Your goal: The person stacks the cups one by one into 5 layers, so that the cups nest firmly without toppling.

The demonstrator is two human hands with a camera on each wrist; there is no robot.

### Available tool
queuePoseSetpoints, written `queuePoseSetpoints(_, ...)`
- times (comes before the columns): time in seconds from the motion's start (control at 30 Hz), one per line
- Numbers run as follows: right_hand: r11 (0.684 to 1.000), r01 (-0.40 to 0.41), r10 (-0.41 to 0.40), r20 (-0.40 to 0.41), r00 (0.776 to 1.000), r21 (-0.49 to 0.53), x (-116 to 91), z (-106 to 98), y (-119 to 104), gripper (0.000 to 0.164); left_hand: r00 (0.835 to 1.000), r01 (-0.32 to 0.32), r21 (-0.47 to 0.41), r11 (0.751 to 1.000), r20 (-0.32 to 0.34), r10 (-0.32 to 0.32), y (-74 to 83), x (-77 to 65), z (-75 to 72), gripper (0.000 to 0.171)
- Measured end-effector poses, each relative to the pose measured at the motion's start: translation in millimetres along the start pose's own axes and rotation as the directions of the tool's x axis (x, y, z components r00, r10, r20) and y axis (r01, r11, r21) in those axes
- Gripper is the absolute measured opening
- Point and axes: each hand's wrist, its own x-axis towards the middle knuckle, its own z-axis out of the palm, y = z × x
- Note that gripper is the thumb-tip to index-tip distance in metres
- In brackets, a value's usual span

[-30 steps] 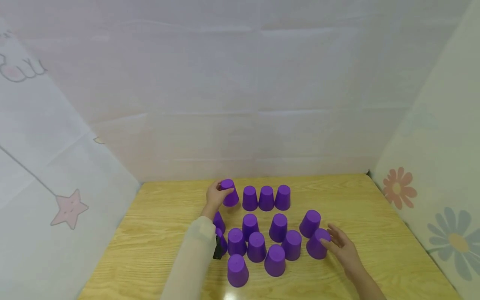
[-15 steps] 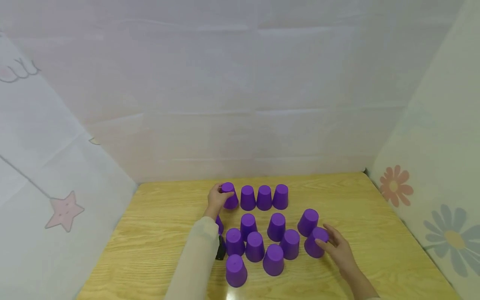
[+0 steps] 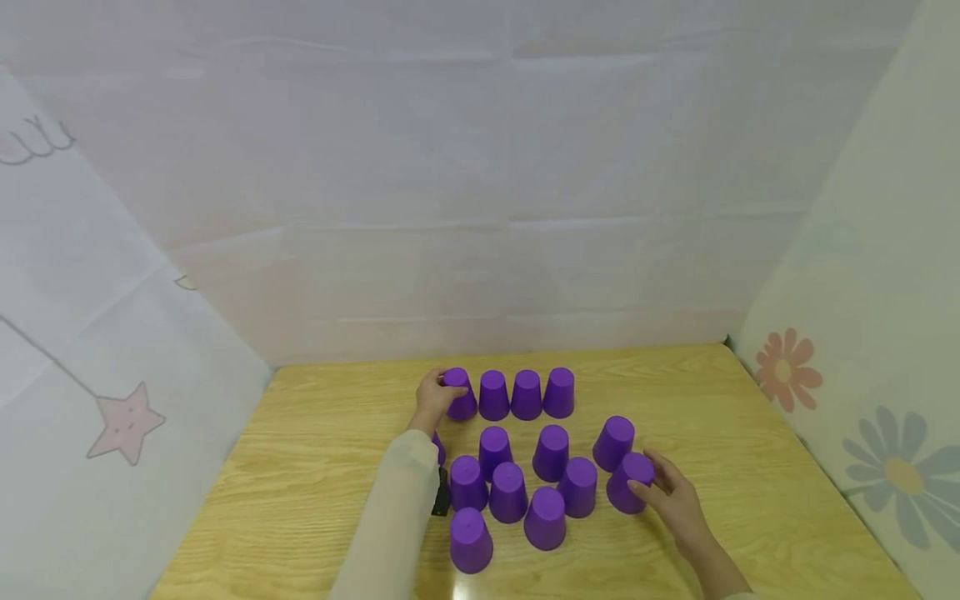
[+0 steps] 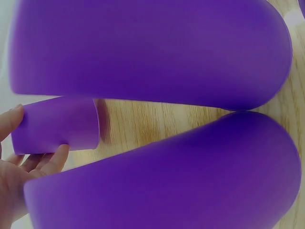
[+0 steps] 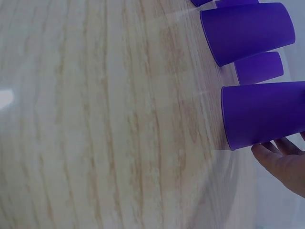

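In the head view, purple cups stand upside down on a wooden table. My left hand (image 3: 435,400) grips the leftmost cup (image 3: 461,395) of the back row, thumb over its near side and fingers behind. The left wrist view shows that held cup (image 4: 57,124) beyond two large near cups, my left fingers (image 4: 59,157) around its closed end. At the right, my right hand (image 3: 675,500) holds another cup (image 3: 628,485) between thumb and fingers. In the right wrist view, my right thumb (image 5: 271,157) lies against that cup (image 5: 262,114), close to its rim.
Three cups (image 3: 527,396) continue the back row to the right. Several more, such as a front cup (image 3: 471,542), stand loosely grouped nearer, some partly behind the left sleeve (image 3: 397,500). A light cloth (image 3: 480,208) rises behind the wooden table (image 3: 750,467).
My left hand has lowered its cup to the table at the left end of the back row. The right hand stays at its cup, almost unmoved. The head view has shifted slightly.
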Motion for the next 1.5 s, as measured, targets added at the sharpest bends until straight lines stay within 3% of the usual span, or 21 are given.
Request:
queuePoseSetpoints(0.43,1.000,-0.002,0.002,0.006,1.000,0.015,0,-1,-2,0.063,1.000,-0.017,0.102,0.995,-0.007,0.018,-2.2,3.9,3.8,0.049)
queuePoseSetpoints(0.7,1.000,0.027,-0.027,-0.023,0.999,-0.015,-1,1,1,0.063,1.000,-0.018,0.118,0.993,0.000,0.018,-4.8,5.2,6.2,0.049)
queuePoseSetpoints(0.93,0.997,0.063,-0.065,-0.037,0.997,-0.032,3,3,14,0.069,0.999,-0.022,0.084,0.996,0.026,0.020,-7.8,4.0,6.1,0.054)
queuePoseSetpoints(1.2,0.996,0.092,-0.093,-0.061,0.994,-0.020,-1,8,9,0.056,0.998,-0.031,0.060,0.998,0.049,0.028,-7.8,1.2,5.4,0.061)
queuePoseSetpoints(1.5,0.999,0.046,-0.046,-0.077,0.996,-0.004,-2,8,3,0.055,0.998,-0.004,0.038,0.999,0.070,0.001,-6.1,-1.0,3.8,0.066)
